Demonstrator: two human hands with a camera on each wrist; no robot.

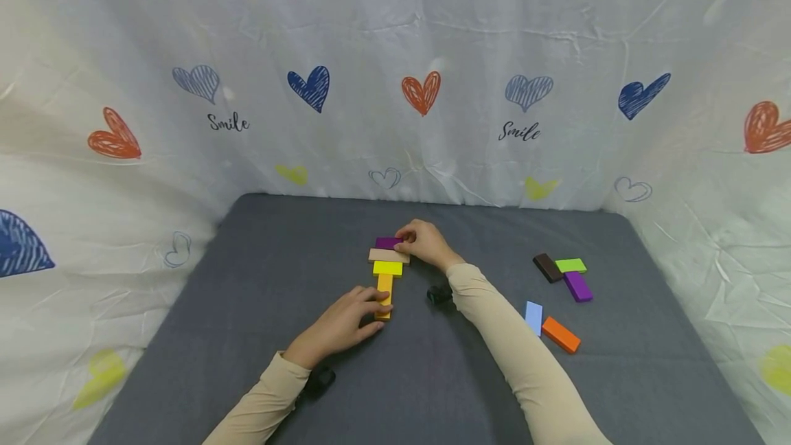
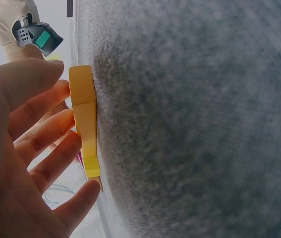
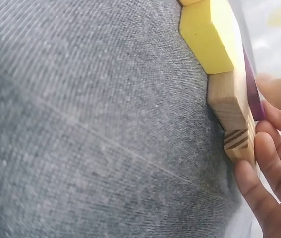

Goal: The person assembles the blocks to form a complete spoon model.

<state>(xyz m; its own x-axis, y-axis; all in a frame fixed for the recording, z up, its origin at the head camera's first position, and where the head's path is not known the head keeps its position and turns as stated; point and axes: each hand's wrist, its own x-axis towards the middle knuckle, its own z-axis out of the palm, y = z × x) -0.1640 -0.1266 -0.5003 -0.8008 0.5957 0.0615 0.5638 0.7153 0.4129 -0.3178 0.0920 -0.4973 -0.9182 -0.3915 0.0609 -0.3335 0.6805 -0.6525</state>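
Blocks form a line on the table: an orange-yellow block (image 1: pixel 384 287) at the near end, then a yellow block (image 1: pixel 387 268), a crosswise light wood block (image 1: pixel 383 255) and a purple block (image 1: pixel 387 243) at the far end. My right hand (image 1: pixel 426 242) pinches the right end of the purple block, which appears raised above the wood in the right wrist view. There, a wood block with dark stripes (image 3: pixel 237 139) lies under my fingertips. My left hand (image 1: pixel 346 318) rests its loosely extended fingers along the orange-yellow block, thumb apart near its close end.
To the right lie loose blocks: dark brown (image 1: pixel 547 268), green (image 1: pixel 570 266), purple (image 1: pixel 578 287), light blue (image 1: pixel 533 318) beside the right sleeve, and orange (image 1: pixel 561 334). A white curtain (image 1: pixel 358 143) with printed hearts borders the grey table (image 1: pixel 278 259).
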